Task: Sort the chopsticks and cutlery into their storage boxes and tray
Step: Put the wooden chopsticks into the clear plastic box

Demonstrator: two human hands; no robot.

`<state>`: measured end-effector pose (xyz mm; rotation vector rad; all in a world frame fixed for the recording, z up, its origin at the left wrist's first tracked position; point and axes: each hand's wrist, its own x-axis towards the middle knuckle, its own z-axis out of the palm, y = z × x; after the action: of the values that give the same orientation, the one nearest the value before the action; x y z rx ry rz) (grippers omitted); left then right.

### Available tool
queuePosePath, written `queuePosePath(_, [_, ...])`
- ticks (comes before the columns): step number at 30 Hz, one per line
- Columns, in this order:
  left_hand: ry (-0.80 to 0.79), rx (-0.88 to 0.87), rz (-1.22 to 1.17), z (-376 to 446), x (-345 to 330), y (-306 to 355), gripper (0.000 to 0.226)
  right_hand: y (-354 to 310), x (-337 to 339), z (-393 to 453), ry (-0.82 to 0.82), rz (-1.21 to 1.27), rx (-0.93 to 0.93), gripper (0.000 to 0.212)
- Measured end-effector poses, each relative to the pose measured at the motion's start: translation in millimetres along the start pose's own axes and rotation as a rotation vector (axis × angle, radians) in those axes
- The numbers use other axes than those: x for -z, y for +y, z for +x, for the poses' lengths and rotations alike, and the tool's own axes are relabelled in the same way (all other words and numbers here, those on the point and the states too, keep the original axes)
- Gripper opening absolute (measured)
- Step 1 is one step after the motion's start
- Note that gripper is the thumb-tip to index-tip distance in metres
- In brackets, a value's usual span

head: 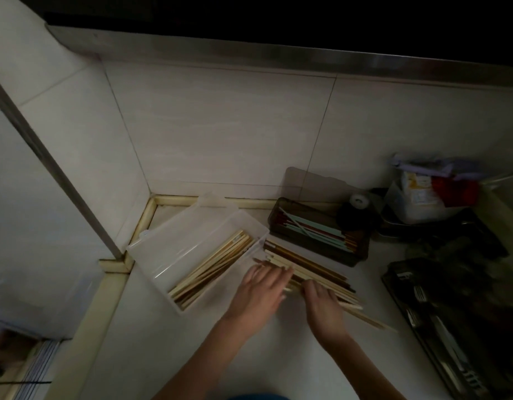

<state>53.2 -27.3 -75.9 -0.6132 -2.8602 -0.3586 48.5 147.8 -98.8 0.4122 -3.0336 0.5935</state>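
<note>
Both hands are working on the loose pile of chopsticks [313, 277] lying on the pale surface [264, 350], just beside the clear box [151, 256]. The left hand [259, 290] is lying flat with its fingers spread over the near end of the pile; the right hand [321, 298] is curling over the middle of it. Whether either grip is actually closing on sticks I cannot tell, since the fingers are blurred and the light is poor.

The clear box is already holding a batch of pale wooden chopsticks, lying slantwise along its length. Behind the pile, the dark box [321, 236] is holding red, teal and dark sticks, with its lid propped open against the tiled wall. The dark tray [440, 333] at the right is carrying forks and other cutlery (hard to make out in the shadow).

The likeliest slip, in my judgement, is a mixed grab: pale and dark brown sticks are lying side by side in the pile, so a broad handful could be carrying both kinds into one box. A loose hold could also be letting sticks fan out and roll; the longest ones are pointing toward the near edge of the surface. Dim light is making colour sorting harder too.
</note>
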Motion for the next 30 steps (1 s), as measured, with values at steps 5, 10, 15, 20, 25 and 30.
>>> queuePosePath(5, [-0.216,0.088,-0.031,11,4,0,0.029,-6,3,2,0.067,-0.024,0.142,0.019])
queuePosePath(10, [-0.043,0.218,0.036,11,23,-17,0.028,13,5,-6,0.248,-0.034,-0.034,0.032])
queuePosePath(15, [0.107,0.534,0.075,2,39,-47,0.051,33,-1,-13,-0.025,-0.153,-0.229,0.037])
queuePosePath(20, [-0.044,0.734,0.041,-12,31,-74,0.062,35,-8,-17,-0.202,-0.156,-0.319,0.039])
queuePosePath(25, [-0.176,0.795,-0.054,-22,22,-85,0.048,35,-3,-11,-0.202,-0.107,-0.346,0.038])
queuePosePath(30, [-0.043,0.723,-0.057,-20,18,-85,0.049,30,-1,-1,-0.325,-0.189,-0.364,0.046])
